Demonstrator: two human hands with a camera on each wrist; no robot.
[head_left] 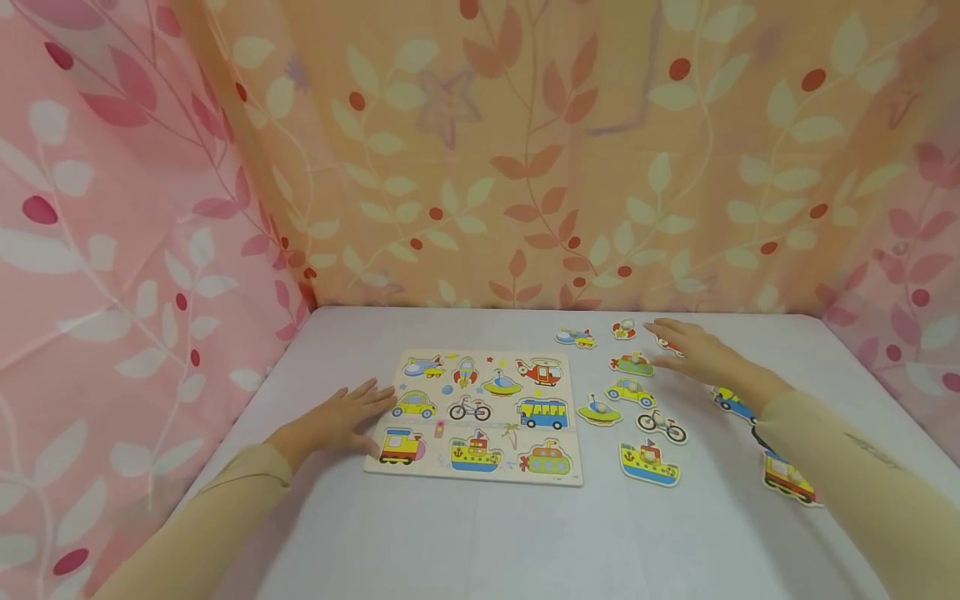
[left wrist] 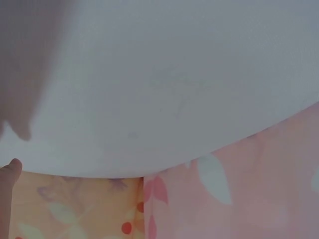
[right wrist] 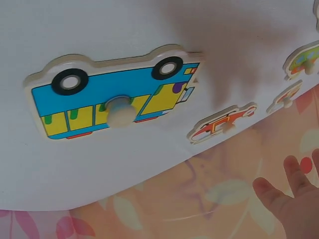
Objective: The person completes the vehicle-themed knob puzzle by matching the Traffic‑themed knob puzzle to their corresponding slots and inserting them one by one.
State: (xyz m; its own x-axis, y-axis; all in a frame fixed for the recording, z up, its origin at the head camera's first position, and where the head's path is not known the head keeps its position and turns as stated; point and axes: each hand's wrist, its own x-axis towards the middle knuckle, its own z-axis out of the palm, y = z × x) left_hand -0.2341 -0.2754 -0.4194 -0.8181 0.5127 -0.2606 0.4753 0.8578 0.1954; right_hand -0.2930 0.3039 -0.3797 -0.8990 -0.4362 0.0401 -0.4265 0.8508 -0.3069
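Observation:
A wooden vehicle puzzle board (head_left: 483,429) lies flat on the table. My left hand (head_left: 333,421) is at its left edge, fingers spread; the fingertips touch or nearly touch it. Only a fingertip (left wrist: 12,172) shows in the left wrist view. My right hand (head_left: 701,354) hovers with extended fingers over the loose pieces, holding nothing visible. Nearest to it are the helicopter piece (head_left: 667,344), partly hidden, the submarine piece (head_left: 632,364) and the rocket piece (head_left: 623,329). In the right wrist view, the bus piece (right wrist: 82,104) has a round wooden knob, and fingers (right wrist: 294,201) are spread.
Right of the board lie the plane (head_left: 576,337), car (head_left: 630,392), flying saucer (head_left: 599,410), bicycle (head_left: 662,426) and ship (head_left: 649,463) pieces. The train piece (head_left: 789,481) lies beside the right sleeve (head_left: 847,467). Floral curtains (head_left: 525,167) surround the white table (head_left: 480,542).

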